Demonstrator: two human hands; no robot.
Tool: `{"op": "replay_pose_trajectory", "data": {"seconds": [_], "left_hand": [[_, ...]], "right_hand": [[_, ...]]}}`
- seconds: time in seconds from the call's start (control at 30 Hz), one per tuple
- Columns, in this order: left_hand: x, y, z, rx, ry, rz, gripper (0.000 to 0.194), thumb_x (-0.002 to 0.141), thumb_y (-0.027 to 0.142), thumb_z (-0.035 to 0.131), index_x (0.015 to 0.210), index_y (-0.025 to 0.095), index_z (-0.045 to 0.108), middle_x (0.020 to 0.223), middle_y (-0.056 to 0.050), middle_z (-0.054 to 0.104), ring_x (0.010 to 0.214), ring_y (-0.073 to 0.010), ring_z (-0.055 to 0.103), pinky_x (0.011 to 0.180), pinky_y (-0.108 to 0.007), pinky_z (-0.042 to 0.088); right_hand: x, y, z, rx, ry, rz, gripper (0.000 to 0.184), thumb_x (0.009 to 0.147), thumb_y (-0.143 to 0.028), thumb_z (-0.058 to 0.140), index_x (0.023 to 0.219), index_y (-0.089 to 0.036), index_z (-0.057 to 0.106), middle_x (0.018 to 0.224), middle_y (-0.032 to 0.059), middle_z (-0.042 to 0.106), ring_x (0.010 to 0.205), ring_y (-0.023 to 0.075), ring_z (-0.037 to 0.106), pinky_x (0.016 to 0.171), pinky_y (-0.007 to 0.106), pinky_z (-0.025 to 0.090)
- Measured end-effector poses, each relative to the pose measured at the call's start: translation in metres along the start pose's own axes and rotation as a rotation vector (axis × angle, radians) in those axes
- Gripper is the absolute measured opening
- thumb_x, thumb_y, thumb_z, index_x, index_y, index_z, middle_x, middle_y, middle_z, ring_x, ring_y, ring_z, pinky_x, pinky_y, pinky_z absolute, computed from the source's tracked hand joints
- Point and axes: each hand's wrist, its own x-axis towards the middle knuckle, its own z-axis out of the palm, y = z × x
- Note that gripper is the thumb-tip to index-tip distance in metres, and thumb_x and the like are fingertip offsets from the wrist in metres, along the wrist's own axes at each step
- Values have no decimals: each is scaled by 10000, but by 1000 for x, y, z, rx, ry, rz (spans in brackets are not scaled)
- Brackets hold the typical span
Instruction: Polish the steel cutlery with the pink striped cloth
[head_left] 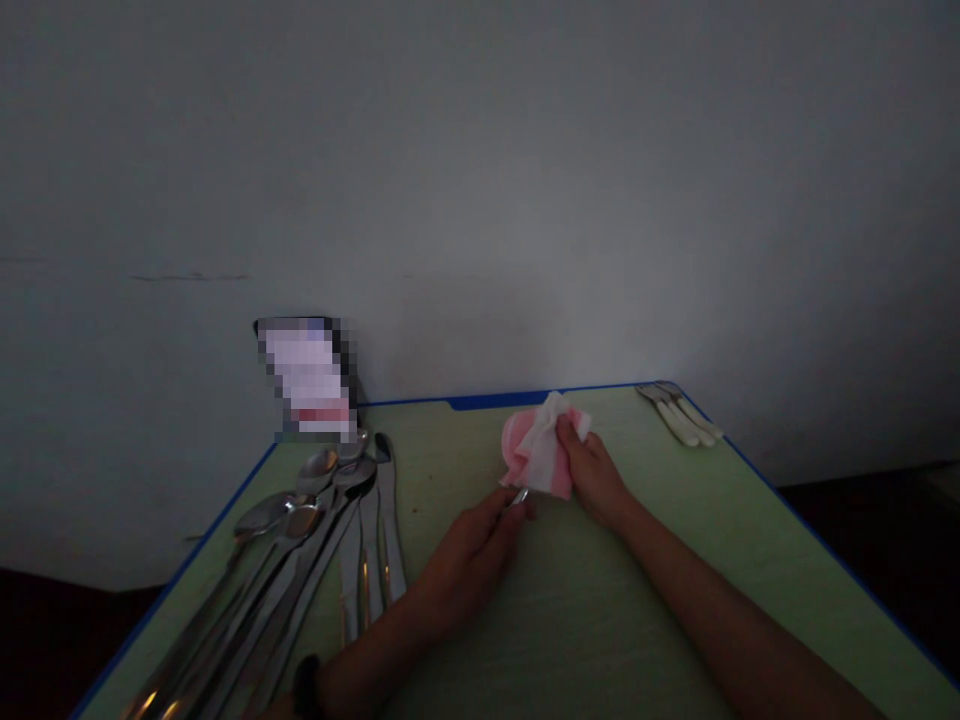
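Observation:
Over the middle of the table, my left hand (480,545) is closed round a thin shiny metal handle (519,497). The other end of that piece of cutlery is covered by a pink and white cloth (536,445), so its kind cannot be told. My right hand (592,470) grips the cloth from the right side, thumb on top, with the fabric bunched around the hidden end. To the left of my left hand lies a spread of metal spoons (304,520) and several other pieces of cutlery with long handles.
A phone (307,370) with a blurred screen leans against the wall (480,200) at the back left. Several forks with white handles (679,415) lie at the far right corner. The pale green table (637,600) has a blue edge.

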Motion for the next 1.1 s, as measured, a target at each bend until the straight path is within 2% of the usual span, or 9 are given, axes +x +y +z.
{"op": "replay_pose_trajectory", "data": {"seconds": [0.07,0.13,0.27,0.33,0.4,0.5,0.67,0.97,1.1], "left_hand": [[1,-2,1,-84,4,-24,288,900,422,339,919,178,490,539,70,344,472,-70,332,431,-171,268],[2,-4,2,-175,15,-43,280,898,418,349,922,176,489,529,77,319,454,-63,304,410,-161,251],[4,-6,2,-344,31,-59,249,891,407,373,897,184,482,529,86,281,426,-49,246,382,-144,230],[4,-6,2,-395,45,-62,240,892,406,374,884,188,474,538,87,271,425,-46,233,377,-138,231],[3,-5,2,-402,49,-61,237,896,402,363,887,190,468,546,85,279,430,-46,238,379,-136,235],[3,-4,3,-357,9,-59,244,901,402,349,903,187,465,546,83,297,430,-48,259,384,-141,239],[2,-2,3,-220,-40,-58,275,891,424,361,911,176,479,542,77,312,448,-59,305,401,-158,238],[0,5,2,-35,-26,-35,319,891,414,353,1027,165,499,567,61,373,475,-76,341,441,-186,259],[-2,5,2,-19,43,33,327,899,373,346,1164,190,404,611,56,399,500,-85,362,460,-188,275]], "right_hand": [[0,-4,2,133,25,96,412,753,-548,516,782,-147,607,644,27,626,605,151,563,566,258,435],[1,-10,3,318,-13,180,406,756,-547,512,819,-157,605,678,31,649,666,170,595,635,285,463],[2,-21,0,572,-201,172,287,807,-425,479,916,-188,599,791,11,679,778,174,620,733,310,479],[1,-24,-4,633,-239,179,257,809,-359,467,956,-191,594,850,6,683,795,168,621,752,315,481],[0,-24,-7,631,-271,194,244,781,-307,474,954,-188,599,866,5,683,788,169,622,745,322,488],[-3,-21,-9,555,-318,199,212,712,-259,509,869,-173,623,771,9,680,714,176,619,687,327,503],[-6,-19,-6,464,-309,191,148,633,-149,620,780,-140,629,699,-1,653,617,127,593,631,262,501],[-3,-15,-1,401,-195,200,225,672,-223,690,869,-141,619,759,28,672,684,154,618,687,298,493],[1,-15,-1,438,-131,195,220,699,-197,647,908,-148,600,774,27,675,701,163,622,681,305,503]]}}
